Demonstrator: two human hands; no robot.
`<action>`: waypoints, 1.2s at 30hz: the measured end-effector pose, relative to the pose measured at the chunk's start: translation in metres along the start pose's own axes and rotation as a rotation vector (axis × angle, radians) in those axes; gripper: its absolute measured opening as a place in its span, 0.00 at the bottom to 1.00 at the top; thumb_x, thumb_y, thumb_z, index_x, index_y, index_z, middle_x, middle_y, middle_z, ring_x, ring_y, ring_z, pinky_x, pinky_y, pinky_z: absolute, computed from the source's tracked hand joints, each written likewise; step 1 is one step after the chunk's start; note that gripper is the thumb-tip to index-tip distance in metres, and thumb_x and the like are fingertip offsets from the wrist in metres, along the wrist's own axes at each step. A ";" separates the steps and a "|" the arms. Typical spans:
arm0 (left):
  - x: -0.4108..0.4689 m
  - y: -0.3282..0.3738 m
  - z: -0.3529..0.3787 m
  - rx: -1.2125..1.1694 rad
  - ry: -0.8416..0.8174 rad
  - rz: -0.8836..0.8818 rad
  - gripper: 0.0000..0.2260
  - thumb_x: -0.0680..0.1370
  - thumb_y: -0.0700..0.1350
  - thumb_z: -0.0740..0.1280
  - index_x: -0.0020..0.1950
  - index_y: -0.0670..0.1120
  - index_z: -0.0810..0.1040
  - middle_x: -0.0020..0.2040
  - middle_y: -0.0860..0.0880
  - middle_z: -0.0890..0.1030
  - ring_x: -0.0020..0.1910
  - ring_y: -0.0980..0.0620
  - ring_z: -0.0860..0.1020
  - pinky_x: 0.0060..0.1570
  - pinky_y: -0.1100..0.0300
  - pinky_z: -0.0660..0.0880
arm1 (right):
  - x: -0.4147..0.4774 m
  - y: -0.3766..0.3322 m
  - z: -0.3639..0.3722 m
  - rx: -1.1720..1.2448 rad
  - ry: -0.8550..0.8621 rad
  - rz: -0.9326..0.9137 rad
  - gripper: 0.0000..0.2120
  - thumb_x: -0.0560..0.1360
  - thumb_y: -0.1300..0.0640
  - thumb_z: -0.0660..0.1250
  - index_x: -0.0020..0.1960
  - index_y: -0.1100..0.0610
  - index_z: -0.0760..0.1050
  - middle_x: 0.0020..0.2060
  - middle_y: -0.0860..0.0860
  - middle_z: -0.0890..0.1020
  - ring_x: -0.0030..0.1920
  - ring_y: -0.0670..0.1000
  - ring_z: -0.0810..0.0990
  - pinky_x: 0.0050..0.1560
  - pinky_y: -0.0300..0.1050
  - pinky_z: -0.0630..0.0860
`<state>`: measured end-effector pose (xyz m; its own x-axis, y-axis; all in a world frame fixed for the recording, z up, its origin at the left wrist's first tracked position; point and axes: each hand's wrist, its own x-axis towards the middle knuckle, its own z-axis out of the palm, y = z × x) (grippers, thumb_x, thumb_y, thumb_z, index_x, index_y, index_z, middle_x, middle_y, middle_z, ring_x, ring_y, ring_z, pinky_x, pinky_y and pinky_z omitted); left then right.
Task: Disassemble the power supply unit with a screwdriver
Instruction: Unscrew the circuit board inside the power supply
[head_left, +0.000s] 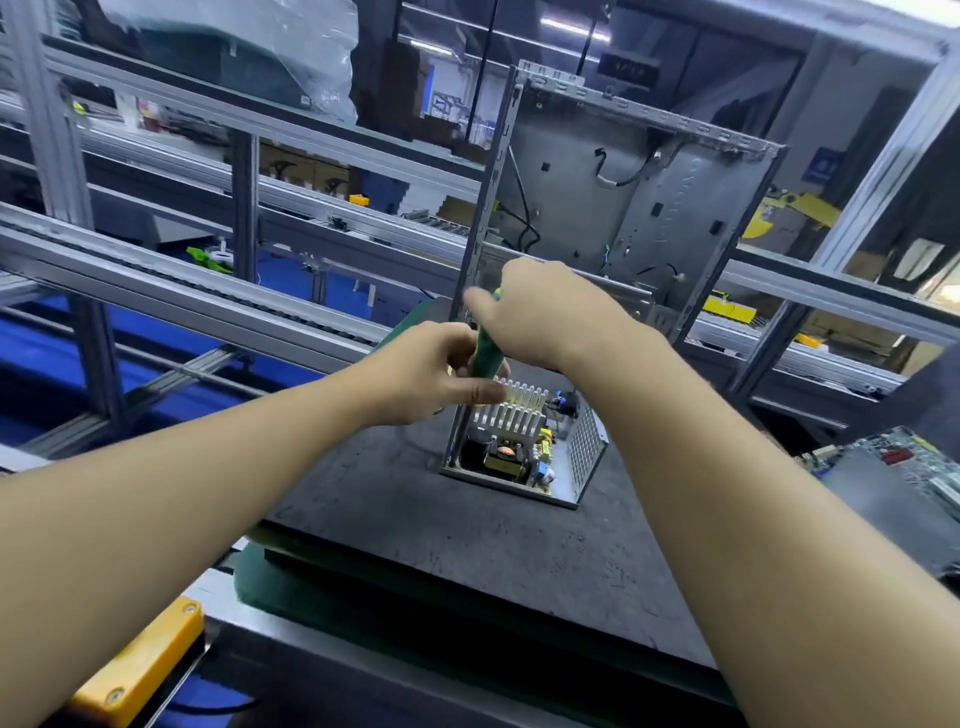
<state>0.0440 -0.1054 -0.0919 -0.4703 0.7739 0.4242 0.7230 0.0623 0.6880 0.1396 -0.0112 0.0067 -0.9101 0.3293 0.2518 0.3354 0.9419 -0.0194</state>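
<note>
Lying: PSU (524, 452) sits at frame centre on the mat (415, 519), lid off, with its heatsink (514, 410), coils and a perforated side wall (587, 447) all showing.
Driver: driver (485, 353) is held just above the PSU's far left corner. Its green handle stands near upright, the yellow cap leaning slightly toward the upper right. The shaft and tip are hidden behind fingers.
Left hand: left hand (426, 374) has its fingers curled round the lower handle and grips it firmly.
Right hand: right hand (545, 312) wraps the upper handle from above, thumb by the cap — closed on the tool, nothing else in it.
Key relation: the PSU lies straight below the grip and slightly to the lower right of it. The driver's long axis points down into that far corner, so the move looks like a plain descent along the axis. Both hands are about equally near, the left lower on the tool.
Judgement: a screw is probably being sought at that corner, though none can be made out.
Surface: the mat is dark, flat and scuffed, and the PSU rests square on it.
Room: an open case (623, 182) stands upright just behind the hands — close enough to crowd the right wrist. A board (893, 457) lies at the right edge, a yellow block (140, 665) at the lower left, and conveyor rails (182, 275) cross the upper left.
</note>
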 end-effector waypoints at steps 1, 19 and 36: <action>0.000 0.000 0.000 -0.010 -0.005 -0.006 0.13 0.72 0.57 0.74 0.53 0.54 0.82 0.44 0.60 0.84 0.38 0.66 0.78 0.38 0.74 0.71 | 0.000 0.000 -0.001 -0.001 -0.028 -0.041 0.16 0.82 0.47 0.56 0.44 0.58 0.68 0.40 0.52 0.75 0.39 0.55 0.76 0.35 0.45 0.67; -0.006 0.001 -0.009 -0.216 -0.245 -0.029 0.12 0.78 0.45 0.72 0.60 0.57 0.80 0.58 0.60 0.84 0.61 0.62 0.79 0.63 0.63 0.73 | -0.009 0.000 -0.014 0.144 -0.202 -0.159 0.13 0.76 0.50 0.67 0.57 0.56 0.74 0.46 0.54 0.81 0.38 0.48 0.79 0.33 0.40 0.74; -0.006 0.003 -0.014 -0.189 -0.154 0.000 0.12 0.75 0.36 0.74 0.48 0.53 0.79 0.42 0.64 0.85 0.44 0.68 0.82 0.44 0.76 0.73 | -0.014 -0.004 -0.015 0.066 -0.198 -0.128 0.19 0.79 0.43 0.62 0.56 0.59 0.70 0.43 0.55 0.83 0.30 0.49 0.80 0.28 0.42 0.72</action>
<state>0.0421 -0.1181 -0.0842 -0.3774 0.8617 0.3392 0.6086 -0.0453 0.7922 0.1543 -0.0204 0.0181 -0.9764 0.2073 0.0614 0.2033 0.9770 -0.0648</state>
